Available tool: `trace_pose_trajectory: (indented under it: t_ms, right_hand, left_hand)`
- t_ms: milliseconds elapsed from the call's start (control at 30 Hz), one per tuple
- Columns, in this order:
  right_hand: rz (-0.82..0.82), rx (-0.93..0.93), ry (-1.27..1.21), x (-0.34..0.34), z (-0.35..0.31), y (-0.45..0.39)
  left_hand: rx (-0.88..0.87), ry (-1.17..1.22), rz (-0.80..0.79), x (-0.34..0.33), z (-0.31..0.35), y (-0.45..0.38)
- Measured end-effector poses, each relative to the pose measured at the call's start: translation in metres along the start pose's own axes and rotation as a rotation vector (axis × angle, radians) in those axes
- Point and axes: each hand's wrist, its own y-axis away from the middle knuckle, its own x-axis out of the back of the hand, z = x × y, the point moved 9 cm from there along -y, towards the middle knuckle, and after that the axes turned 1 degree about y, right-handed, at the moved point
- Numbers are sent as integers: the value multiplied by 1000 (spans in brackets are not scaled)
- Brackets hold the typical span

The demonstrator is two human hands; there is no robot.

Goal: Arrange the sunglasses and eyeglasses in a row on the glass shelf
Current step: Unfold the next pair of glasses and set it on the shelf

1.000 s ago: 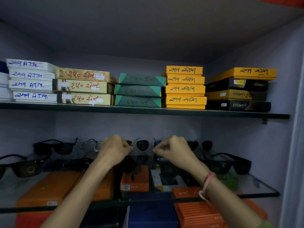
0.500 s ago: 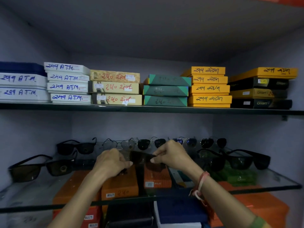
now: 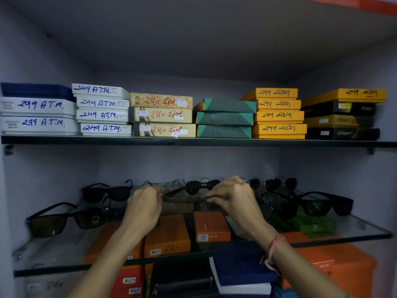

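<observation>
While both hands, left (image 3: 142, 208) and right (image 3: 233, 200), pinch a dark thin-framed pair of sunglasses (image 3: 187, 193) by its ends, apparently squaring it to the row on the clear glass shelf (image 3: 354, 231).

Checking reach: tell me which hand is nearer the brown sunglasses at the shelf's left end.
Left. The left hand is just right of the brown sunglasses; the right hand is farther right.
</observation>
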Motion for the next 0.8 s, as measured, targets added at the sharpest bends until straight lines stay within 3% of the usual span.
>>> trace_pose_trajectory:
  t_ms: [133, 267, 400, 667, 800]
  right_hand:
    - [95, 93, 53, 17, -6, 5]
    - [115, 222, 104, 27, -13, 14]
    - [202, 149, 19, 43, -3, 16]
    - [71, 236, 321, 35, 0, 10]
    - [130, 206, 305, 36, 2, 13]
  left_hand:
    - [-139, 30, 117, 11, 26, 5]
    - [-208, -155, 132, 15, 47, 12]
    - [-320, -265, 181, 15, 69, 21]
    - [-321, -261, 223, 18, 85, 30]
    - [-238, -204, 253, 22, 80, 33]
